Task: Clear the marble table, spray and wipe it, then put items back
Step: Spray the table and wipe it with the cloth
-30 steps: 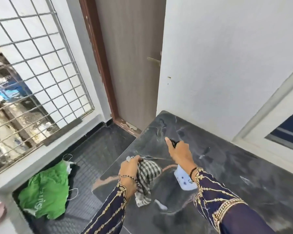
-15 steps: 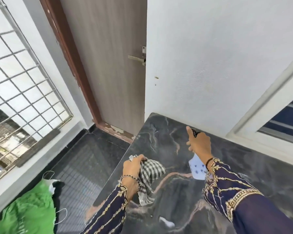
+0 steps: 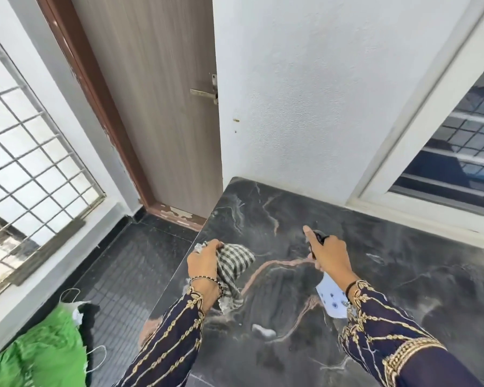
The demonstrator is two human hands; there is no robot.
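Viewing direction: forward and down from head height, across a dark slab set into a wall corner.
Sleeves: both forearms are covered by navy fabric with gold embroidery (image 3: pixel 168 347); a beaded bangle is worn at the left wrist, a dark band at the right.
Green bag: a crumpled green bag (image 3: pixel 39 356) with white handles is seen on the dark tiled floor (image 3: pixel 129 275) at lower left, clear of the table.
Marble table: the black marble table (image 3: pixel 403 275), veined in pink and white, is bare apart from a small whitish patch (image 3: pixel 263 331) near its front part; what the patch is cannot be told.
Left hand: the left hand (image 3: pixel 204 261) is held over the table's left edge, fingers curled tight around a bunched checked cloth (image 3: pixel 232 263), the loose end of which hangs down below the wrist.
Right hand: the right hand (image 3: pixel 330 255) is closed around the neck of a spray bottle (image 3: pixel 331 298), with the forefinger stretched forward along the black spray head.
Spray bottle: its white body, printed with small dark dots, is tilted back under the right wrist and held above the marble, to the right of the cloth and apart from it.
Door: a grey wood-grain door (image 3: pixel 157 107) with a metal lever handle stands shut in a brown frame beyond the table's far-left corner; paint is chipped at the foot of the frame.
Walls: a white textured wall (image 3: pixel 319 93) is met by the table's far edge.
Windows: a white-framed window (image 3: pixel 458 152) is set at far right, a grilled opening (image 3: pixel 31 152) at far left.
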